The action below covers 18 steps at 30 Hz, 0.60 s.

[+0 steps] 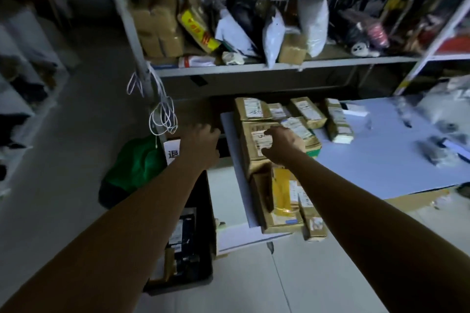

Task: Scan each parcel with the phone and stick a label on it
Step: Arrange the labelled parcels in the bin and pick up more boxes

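A large brown cardboard parcel (254,162) with a white label (258,141) lies at the left end of the blue table mat (381,160). My right hand (283,145) is over its top, with fingers and thumb spread around the label and nothing held. My left hand (202,141) hovers left of the parcel, past the table's edge, with loosely curled, empty fingers. Several smaller labelled parcels (307,112) lie behind it. A parcel with yellow tape (281,201) lies in front. No phone is visible.
A metal shelf (279,66) above the table holds boxes and mailer bags. White cables (162,114) hang from its post. A green bag (137,160) sits on the floor at the left. A black crate (203,274) with dark items stands below my left arm.
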Motion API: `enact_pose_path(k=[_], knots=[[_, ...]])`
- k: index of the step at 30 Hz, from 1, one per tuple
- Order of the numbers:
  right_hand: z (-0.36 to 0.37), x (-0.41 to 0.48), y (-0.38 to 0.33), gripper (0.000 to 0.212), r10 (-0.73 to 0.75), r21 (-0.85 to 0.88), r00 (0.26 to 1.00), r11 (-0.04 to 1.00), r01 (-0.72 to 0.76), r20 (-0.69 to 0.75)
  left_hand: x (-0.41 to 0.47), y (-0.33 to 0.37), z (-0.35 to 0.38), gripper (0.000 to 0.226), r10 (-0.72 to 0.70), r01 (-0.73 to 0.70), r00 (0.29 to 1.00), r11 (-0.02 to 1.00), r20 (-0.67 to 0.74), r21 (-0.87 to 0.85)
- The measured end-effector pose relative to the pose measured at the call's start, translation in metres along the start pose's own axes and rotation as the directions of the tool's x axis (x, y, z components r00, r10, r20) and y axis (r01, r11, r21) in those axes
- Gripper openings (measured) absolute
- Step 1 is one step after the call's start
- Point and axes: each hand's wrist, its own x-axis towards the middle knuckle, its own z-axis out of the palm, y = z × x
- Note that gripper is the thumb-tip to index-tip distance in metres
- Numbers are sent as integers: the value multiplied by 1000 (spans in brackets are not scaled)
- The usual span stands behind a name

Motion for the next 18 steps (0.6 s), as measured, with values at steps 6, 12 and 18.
enact_pose_path(k=[6, 12, 18], knots=[[-32, 11, 113, 51, 0, 9, 1000, 1000, 0, 15, 39, 106, -9, 47, -57, 58, 998, 998, 29, -29], [-26, 37, 166, 56, -53, 119, 995, 992, 43, 84, 62, 155, 2, 54, -226, 247, 961, 961, 161, -123], [18, 94, 156, 47, -90, 293, 983, 955, 40, 159, 99, 148, 65, 58, -352, 466, 873, 806, 336, -366]])
